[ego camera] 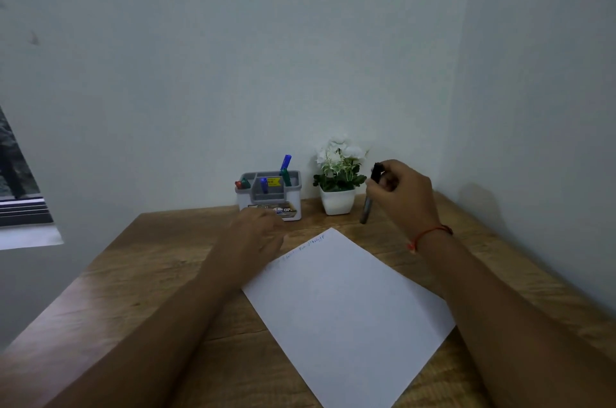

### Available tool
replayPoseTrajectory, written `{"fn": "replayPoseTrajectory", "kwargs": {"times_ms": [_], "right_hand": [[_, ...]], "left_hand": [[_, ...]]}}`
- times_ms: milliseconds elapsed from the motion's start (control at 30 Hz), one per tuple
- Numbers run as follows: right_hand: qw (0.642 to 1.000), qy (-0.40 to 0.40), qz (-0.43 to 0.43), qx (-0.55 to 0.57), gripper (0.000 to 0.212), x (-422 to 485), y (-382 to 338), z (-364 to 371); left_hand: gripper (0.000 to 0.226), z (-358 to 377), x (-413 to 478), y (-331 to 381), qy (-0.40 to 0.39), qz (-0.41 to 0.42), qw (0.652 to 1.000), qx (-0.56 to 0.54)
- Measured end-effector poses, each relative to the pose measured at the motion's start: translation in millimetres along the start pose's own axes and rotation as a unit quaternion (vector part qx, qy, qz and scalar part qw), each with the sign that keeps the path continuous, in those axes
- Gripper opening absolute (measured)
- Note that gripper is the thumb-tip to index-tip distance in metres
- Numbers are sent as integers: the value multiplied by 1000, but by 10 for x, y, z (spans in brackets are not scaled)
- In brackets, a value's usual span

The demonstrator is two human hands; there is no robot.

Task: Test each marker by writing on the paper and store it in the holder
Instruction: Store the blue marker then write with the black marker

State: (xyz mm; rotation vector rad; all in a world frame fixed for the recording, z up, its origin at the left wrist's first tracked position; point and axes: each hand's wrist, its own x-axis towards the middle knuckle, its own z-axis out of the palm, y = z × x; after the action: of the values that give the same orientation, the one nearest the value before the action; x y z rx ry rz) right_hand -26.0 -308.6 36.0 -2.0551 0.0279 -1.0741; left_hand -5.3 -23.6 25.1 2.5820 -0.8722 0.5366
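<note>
Pale walls meet in a corner behind a wooden bench (150, 274), where a white sheet of paper (346, 307) lies skewed, with faint scribbles along its far edge. Behind it a grey-and-white holder (294, 194) stands against the wall. It has a red marker (238, 184) and a green one (245, 182) in its left pocket, a blue marker (264, 184) in the middle, and another blue marker (285, 162) leaning at the right rear. The right hand (405, 194) is raised above the bench, its fingers curled round a black marker (368, 204) that hangs steeply, lower end down, just beside a potted white-flowered plant (338, 171). Whether the marker's cap is on cannot be told. The left hand (258, 227) is blurred. It seems flat and loose with nothing in it, sitting near the foot of the holder and the paper's far corner. The main risk is the plant, since a careless swing of the black marker toward the holder or the paper could clip the leaves or nudge the small pot. If the tip is bare, it could also streak the wood on the way down. The sheet looks loose, so unless the left hand pins it, a stroke may drag it sideways and smear the line. The holder looks light, and a marker pushed in at a slant could rock it or jam against the ones inside.
</note>
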Motion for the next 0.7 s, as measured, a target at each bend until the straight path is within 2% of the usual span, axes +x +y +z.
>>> {"fn": "replayPoseTrajectory", "kwargs": {"times_ms": [67,167,300,400,567,700], "right_hand": [[999,-3,-17,39,11,-12,-77,36],[996,-18,-49,67,17,-69,-242,89],[987,-81,-76,117,6,-212,-478,209],[979,-127,-131,92,16,-304,-593,297],[951,-267,-158,-10,17,-450,-628,461],[945,-273,-175,-46,15,-509,-647,522]], "left_hand": [[31,-9,-21,40,20,10,999,-23],[26,8,-56,67,79,32,994,-71],[22,29,-69,104,140,28,979,-142],[17,-1,-79,177,172,-1,958,-231],[28,-7,-71,201,163,-28,927,-337],[20,12,-79,157,130,-53,903,-405]]}}
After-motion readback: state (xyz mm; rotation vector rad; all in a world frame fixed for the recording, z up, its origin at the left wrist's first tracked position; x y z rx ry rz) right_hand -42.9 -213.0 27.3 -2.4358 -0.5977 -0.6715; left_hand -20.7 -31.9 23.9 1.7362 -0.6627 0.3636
